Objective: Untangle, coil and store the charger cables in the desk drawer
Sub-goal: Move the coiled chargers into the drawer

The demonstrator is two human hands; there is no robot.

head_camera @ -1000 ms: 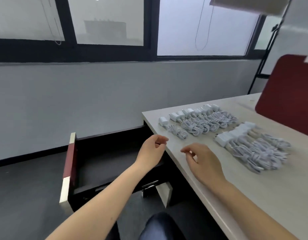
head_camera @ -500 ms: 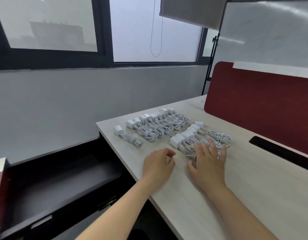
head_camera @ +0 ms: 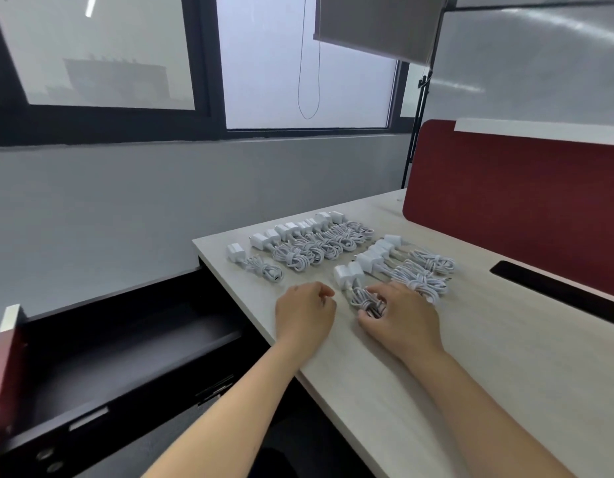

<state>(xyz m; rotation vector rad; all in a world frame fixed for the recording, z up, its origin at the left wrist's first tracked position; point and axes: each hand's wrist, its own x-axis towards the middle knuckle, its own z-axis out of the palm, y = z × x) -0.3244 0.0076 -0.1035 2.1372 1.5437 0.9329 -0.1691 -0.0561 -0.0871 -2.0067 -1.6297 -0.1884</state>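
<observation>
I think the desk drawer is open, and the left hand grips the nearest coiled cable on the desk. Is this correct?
Not quite. In the head view the right hand grips that coiled cable; the left hand holds nothing. The desk drawer is open.
</observation>
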